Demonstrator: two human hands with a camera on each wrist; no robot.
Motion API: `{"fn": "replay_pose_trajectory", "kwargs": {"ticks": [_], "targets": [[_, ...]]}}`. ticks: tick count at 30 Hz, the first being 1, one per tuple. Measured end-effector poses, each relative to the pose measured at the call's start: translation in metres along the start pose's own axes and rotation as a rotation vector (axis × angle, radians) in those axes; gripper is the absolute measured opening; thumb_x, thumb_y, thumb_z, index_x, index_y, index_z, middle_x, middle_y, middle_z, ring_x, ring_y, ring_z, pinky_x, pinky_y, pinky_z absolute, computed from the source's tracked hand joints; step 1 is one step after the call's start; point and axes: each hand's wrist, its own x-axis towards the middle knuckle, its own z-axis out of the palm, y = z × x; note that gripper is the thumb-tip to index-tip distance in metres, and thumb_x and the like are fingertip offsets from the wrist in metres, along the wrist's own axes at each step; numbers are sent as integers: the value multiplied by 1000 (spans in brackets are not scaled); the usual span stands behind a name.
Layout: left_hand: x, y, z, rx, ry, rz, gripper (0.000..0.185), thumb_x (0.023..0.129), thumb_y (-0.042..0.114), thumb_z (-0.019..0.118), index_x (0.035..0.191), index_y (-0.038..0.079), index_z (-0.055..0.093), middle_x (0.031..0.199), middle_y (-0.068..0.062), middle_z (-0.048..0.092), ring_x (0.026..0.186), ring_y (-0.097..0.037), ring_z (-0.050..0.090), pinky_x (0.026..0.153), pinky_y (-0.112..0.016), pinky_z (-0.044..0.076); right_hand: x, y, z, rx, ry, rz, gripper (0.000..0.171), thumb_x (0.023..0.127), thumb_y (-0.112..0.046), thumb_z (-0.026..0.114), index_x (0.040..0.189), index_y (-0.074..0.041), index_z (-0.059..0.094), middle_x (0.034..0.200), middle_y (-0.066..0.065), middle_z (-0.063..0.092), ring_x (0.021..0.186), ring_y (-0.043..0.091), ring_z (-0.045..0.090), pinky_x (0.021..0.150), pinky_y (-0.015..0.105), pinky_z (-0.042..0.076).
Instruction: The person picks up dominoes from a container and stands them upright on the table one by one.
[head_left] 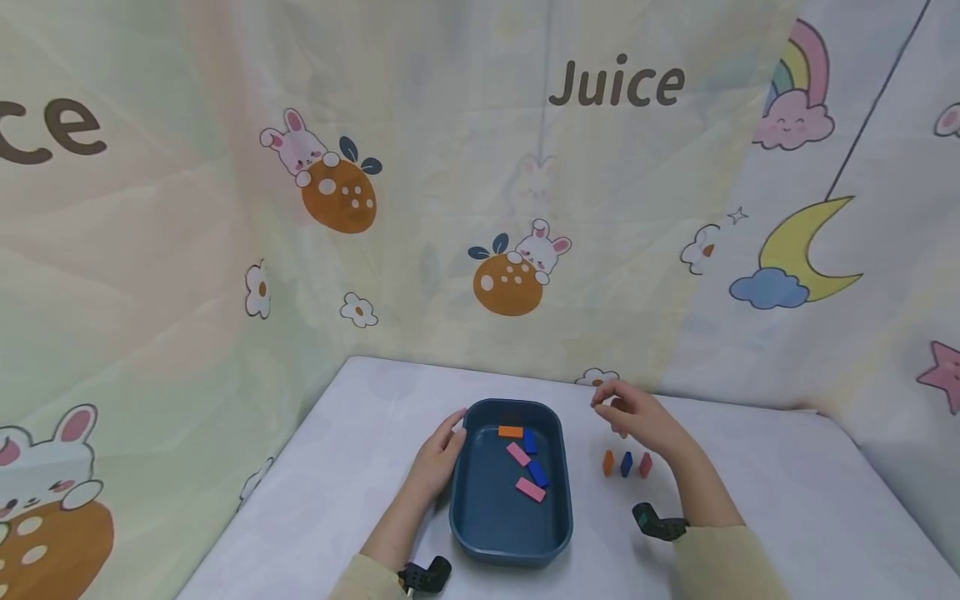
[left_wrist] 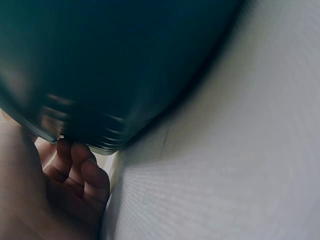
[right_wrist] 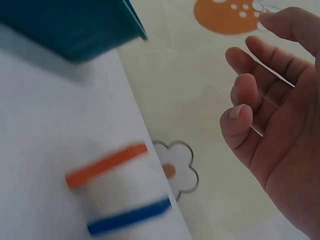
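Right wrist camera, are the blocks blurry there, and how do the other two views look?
Right wrist: the orange block and blue block are blurred, the right hand crisper; left wrist: the blue tray is dark and soft; head: clearer, with soft, even light.

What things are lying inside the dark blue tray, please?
Inside the dark blue tray lie five blocks: one orange block, two blue blocks and two pink blocks. The patches of floor directly beneath them are covered and cannot be seen.
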Motion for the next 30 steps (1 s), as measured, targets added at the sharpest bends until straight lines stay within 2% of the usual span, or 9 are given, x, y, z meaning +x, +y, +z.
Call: {"fn": "replay_pose_trajectory", "kwargs": {"ticks": [3,7,11,16,20,24,26,30], "targets": [[0,-1,1,-1,-4,-5,43,103,44,47,145,36,47,89,-4,58,78,-18,53,71,-33,41,13,-10,11,1,-30,8,30,96,-38,63,115,-16,59,93,11,60,66,27,55,65,35,49],[-1,-1,1,-3,-4,0,44,103,44,47,145,35,47,89,-4,59,78,-18,53,71,-33,41,30,-22,27,20,-63,4,24,96,-38,63,112,-20,59,99,9,61,71,31,57,65,35,51],[-2,2,1,-2,-4,12,44,103,42,47,146,33,47,89,-4,58,78,-17,53,71,-33,41,43,-32,42,31,-106,-30,19,97,-32,62,111,-19,60,104,9,62,75,29,59,66,34,52],[-2,5,1,-4,-3,2,43,103,41,47,146,33,47,89,-4,58,79,-18,53,72,-34,41,55,-44,60,7,-163,-56,17,98,-30,61,107,-15,63,104,13,63,83,27,62,73,36,54],[-2,5,1,-1,-4,-13,44,103,42,47,146,34,47,89,-4,58,80,-18,53,73,-34,41,60,-51,74,-36,-227,-62,20,99,-31,59,108,-13,64,107,12,64,93,28,62,82,40,54],[-2,3,1,2,-8,-25,44,103,45,46,146,35,46,91,-3,60,81,-18,55,73,-34,41,65,-56,87,-121,-300,-55,27,99,-37,57,113,-16,66,105,1,66,98,21,60,91,43,50],[-2,3,1,1,-8,-32,45,102,47,45,146,36,46,91,-3,60,82,-18,55,74,-34,42,67,-58,93,-173,-343,-53,29,98,-41,56,114,-19,67,102,-5,66,97,17,58,92,44,49],[-2,3,0,5,-8,-36,45,102,50,45,146,38,45,92,-2,61,83,-18,56,75,-34,42,69,-58,103,-237,-412,-38,34,97,-47,55,117,-22,67,103,-8,66,97,14,59,90,44,49]]}}
